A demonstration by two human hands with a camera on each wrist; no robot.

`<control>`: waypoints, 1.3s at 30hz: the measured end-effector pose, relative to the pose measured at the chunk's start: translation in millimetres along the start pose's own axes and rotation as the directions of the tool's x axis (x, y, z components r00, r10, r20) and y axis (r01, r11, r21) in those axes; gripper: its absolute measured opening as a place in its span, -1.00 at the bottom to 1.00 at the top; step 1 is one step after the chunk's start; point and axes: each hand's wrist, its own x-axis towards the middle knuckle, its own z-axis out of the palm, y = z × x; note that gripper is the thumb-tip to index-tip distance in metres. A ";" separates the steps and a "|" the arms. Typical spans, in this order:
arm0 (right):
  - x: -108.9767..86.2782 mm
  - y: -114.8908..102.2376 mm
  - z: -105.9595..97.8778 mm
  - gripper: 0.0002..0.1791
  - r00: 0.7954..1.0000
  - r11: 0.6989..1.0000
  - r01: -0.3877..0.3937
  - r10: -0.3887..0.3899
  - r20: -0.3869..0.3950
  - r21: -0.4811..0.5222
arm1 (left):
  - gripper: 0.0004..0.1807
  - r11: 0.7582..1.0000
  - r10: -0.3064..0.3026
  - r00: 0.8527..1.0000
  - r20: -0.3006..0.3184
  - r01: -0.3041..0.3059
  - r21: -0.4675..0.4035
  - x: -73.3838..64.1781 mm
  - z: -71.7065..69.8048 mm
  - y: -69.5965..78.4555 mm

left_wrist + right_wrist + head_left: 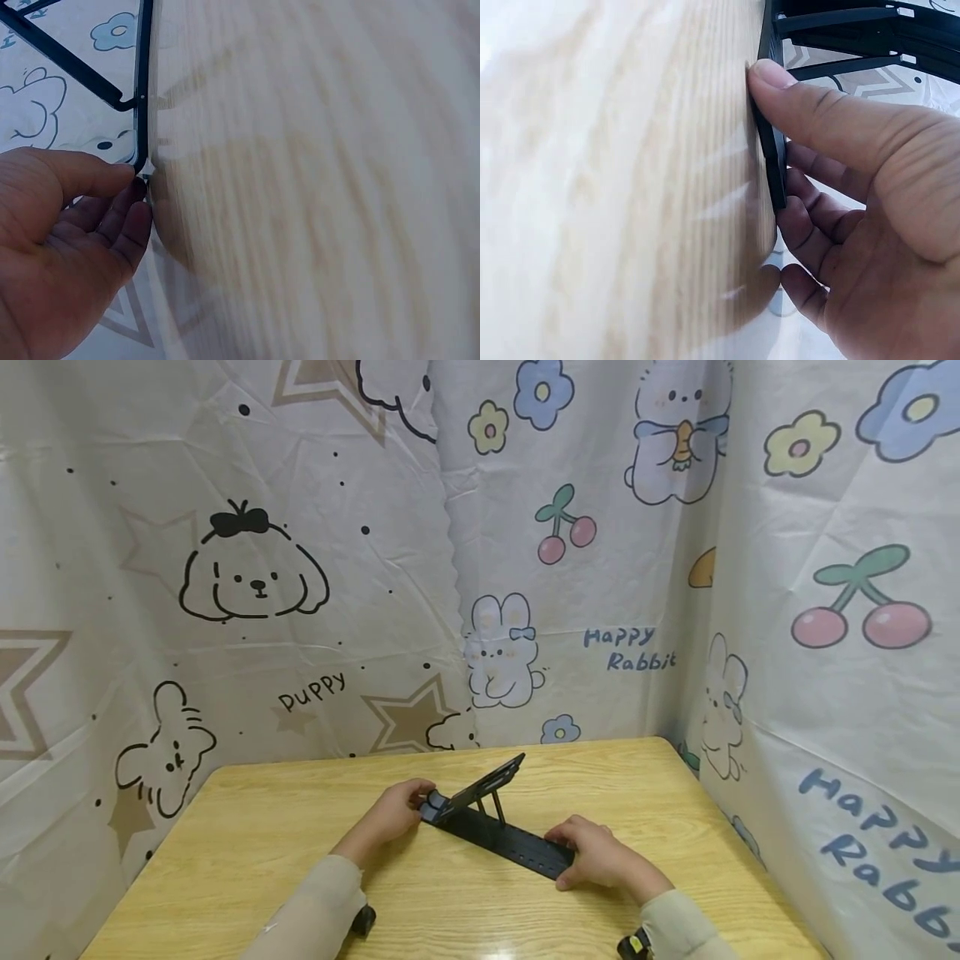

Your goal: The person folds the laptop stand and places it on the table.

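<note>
A black folding stand (pixel 517 845) lies slantwise on the table, its long flat base showing a row of holes near the right end. From its left end a panel (pixel 483 783) rises at a tilt, propped by two thin legs (pixel 498 808). My left hand (pixel 392 812) holds the hinged left end; in the left wrist view the thumb and fingers (pixel 133 229) meet at its corner. The right hand (pixel 596 857) grips the base's right end, thumb (pixel 776 79) along the near edge and fingers curled at the far side.
The light wood-grain table (pixel 300 814) spreads around the stand. Printed cloth (pixel 375 610) hangs behind the table and along its right side (pixel 840 710). Small black devices sit at the left wrist (pixel 363 921) and the right wrist (pixel 634 943).
</note>
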 end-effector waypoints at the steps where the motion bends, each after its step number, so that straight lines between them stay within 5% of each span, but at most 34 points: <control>1: -0.1 0.0 0.3 -0.23 1.000 1.000 0.005 -0.005 0.002 -0.003 | -0.34 1.000 0.000 1.000 0.003 0.000 0.001 0.2 0.0 0.0; 17: -8.7 -15.7 4.6 -0.24 0.995 0.997 0.063 -0.060 0.083 -0.045 | -0.29 1.000 -0.004 1.000 -0.028 0.004 -0.013 6.4 2.7 4.2; 39: -10.2 -36.7 16.9 -0.21 0.994 0.988 0.105 -0.100 0.046 -0.115 | -0.28 0.987 -0.018 1.000 0.000 0.018 -0.158 26.0 10.2 8.6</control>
